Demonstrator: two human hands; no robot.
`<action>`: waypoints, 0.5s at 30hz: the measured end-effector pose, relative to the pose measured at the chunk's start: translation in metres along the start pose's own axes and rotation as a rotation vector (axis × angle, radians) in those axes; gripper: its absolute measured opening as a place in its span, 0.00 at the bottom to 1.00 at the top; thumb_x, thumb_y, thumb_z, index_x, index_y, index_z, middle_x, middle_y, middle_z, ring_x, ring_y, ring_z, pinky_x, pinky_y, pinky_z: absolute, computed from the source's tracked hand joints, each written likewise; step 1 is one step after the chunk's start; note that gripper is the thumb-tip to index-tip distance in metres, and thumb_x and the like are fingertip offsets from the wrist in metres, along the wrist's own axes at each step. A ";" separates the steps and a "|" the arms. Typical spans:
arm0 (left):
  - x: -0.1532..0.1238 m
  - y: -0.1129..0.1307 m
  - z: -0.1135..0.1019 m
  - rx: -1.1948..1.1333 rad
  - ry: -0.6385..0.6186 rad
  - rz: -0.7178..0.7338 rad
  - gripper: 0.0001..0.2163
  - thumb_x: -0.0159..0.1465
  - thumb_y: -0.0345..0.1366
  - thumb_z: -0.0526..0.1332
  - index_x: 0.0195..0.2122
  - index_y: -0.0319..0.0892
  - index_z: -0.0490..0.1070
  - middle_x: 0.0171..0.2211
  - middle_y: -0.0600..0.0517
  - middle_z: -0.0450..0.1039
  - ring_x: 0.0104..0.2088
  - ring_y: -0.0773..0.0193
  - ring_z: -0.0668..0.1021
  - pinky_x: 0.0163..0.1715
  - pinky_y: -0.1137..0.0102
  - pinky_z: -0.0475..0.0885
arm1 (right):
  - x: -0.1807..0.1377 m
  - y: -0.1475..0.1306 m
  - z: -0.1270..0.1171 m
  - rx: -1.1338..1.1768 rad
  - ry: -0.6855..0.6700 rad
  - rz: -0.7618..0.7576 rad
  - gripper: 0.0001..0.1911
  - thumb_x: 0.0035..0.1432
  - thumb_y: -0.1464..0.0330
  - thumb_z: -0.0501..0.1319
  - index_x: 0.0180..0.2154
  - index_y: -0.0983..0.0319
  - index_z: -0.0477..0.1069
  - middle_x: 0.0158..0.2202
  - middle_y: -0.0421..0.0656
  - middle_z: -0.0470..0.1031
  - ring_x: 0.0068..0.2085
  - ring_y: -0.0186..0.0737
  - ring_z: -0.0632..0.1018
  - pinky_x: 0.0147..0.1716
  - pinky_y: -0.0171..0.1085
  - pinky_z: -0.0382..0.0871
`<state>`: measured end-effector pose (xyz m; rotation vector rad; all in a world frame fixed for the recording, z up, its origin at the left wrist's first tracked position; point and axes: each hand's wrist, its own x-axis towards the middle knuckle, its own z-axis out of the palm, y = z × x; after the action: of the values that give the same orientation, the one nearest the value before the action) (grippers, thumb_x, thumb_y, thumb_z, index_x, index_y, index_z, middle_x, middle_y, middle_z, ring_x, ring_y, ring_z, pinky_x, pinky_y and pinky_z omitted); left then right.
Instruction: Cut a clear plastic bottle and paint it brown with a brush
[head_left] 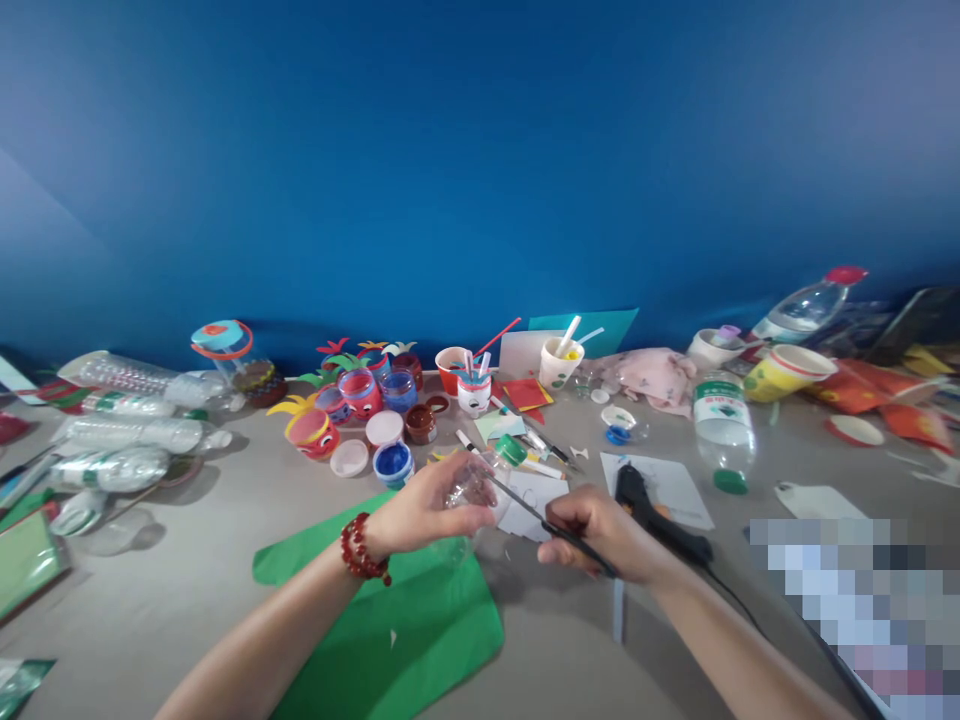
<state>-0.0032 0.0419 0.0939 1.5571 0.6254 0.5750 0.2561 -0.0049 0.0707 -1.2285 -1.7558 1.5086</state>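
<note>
My left hand point(431, 505), with a red bead bracelet at its wrist, grips the clear top part of a plastic bottle point(472, 490). Its green cap point(512, 450) points away to the right. In my right hand point(592, 525) is a long dark tool that looks like scissors point(525, 507) seen edge-on, its tip against the clear plastic by my left fingers. Whether the blades are apart I cannot make out. Beneath my left forearm lies a green sheet point(420, 640). A white paper piece point(525, 505) with drawn lines sits just behind the bottle part.
Paint pots point(394, 465) and painted cups point(311, 435) crowd the back centre. Plastic bottles point(135, 435) lie at left. On the right are a black glue gun point(660, 515) with a cord, an upside-down bottle point(724, 430) and a yellow cup point(787, 375). A blue wall point(480, 180) stands behind.
</note>
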 end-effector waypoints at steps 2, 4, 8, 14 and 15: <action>0.000 -0.001 0.001 -0.038 -0.002 0.003 0.20 0.61 0.41 0.68 0.50 0.41 0.65 0.42 0.46 0.74 0.40 0.60 0.77 0.40 0.65 0.73 | 0.000 0.000 0.000 -0.004 -0.001 -0.004 0.34 0.45 0.44 0.70 0.15 0.58 0.53 0.10 0.31 0.54 0.14 0.25 0.54 0.14 0.30 0.44; 0.001 -0.001 0.001 -0.061 -0.002 0.007 0.20 0.61 0.41 0.68 0.51 0.41 0.65 0.42 0.46 0.74 0.41 0.60 0.77 0.40 0.65 0.73 | 0.000 0.000 0.000 -0.005 0.004 -0.010 0.34 0.45 0.43 0.69 0.15 0.58 0.53 0.10 0.31 0.53 0.15 0.25 0.54 0.14 0.31 0.43; 0.001 -0.001 0.001 -0.047 0.011 0.018 0.21 0.61 0.41 0.68 0.52 0.41 0.64 0.43 0.46 0.75 0.41 0.60 0.77 0.42 0.64 0.73 | 0.001 -0.002 -0.001 -0.053 0.008 -0.018 0.35 0.46 0.41 0.67 0.15 0.58 0.52 0.12 0.31 0.52 0.16 0.26 0.53 0.15 0.32 0.43; 0.000 0.005 -0.001 0.088 0.041 0.046 0.22 0.61 0.41 0.67 0.53 0.40 0.64 0.43 0.46 0.77 0.41 0.59 0.79 0.44 0.63 0.74 | 0.002 -0.005 -0.004 -0.209 0.035 -0.100 0.35 0.49 0.42 0.64 0.16 0.59 0.50 0.15 0.31 0.46 0.20 0.27 0.51 0.18 0.32 0.42; 0.000 0.006 -0.001 0.125 0.047 0.048 0.22 0.61 0.41 0.67 0.53 0.40 0.64 0.43 0.46 0.77 0.41 0.59 0.79 0.44 0.63 0.74 | 0.002 -0.005 -0.004 -0.215 0.035 -0.100 0.35 0.49 0.42 0.64 0.16 0.59 0.50 0.15 0.31 0.46 0.20 0.28 0.51 0.18 0.32 0.42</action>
<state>-0.0037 0.0420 0.1003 1.6837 0.6717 0.6192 0.2575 -0.0010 0.0761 -1.2403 -1.9654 1.2606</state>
